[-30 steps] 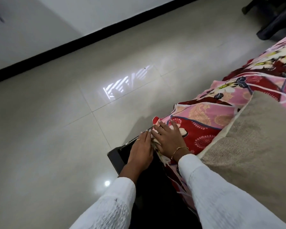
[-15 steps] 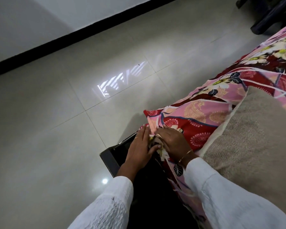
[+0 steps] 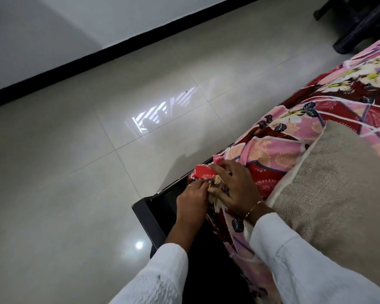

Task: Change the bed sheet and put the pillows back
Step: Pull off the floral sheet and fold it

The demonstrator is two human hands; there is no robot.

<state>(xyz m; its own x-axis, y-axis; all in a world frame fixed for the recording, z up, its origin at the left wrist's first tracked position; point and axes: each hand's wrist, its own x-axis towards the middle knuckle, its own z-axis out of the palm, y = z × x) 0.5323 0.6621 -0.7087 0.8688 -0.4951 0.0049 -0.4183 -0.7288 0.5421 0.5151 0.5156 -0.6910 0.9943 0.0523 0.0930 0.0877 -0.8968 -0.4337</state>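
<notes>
Both hands have bunched the sheet [image 3: 270, 150] corner: left hand [image 3: 192, 199] and right hand [image 3: 237, 185] grip it; tucking unfinished, pillows unplaced.

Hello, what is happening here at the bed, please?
A person in white sleeves is working at the corner of the bed. Both hands are bunching the red and pink floral sheet there: the left hand pinches a fold, and the right hand has its grip on the gathered cloth. Below them is the dark bed frame. Part of the beige mattress is bare.
</notes>
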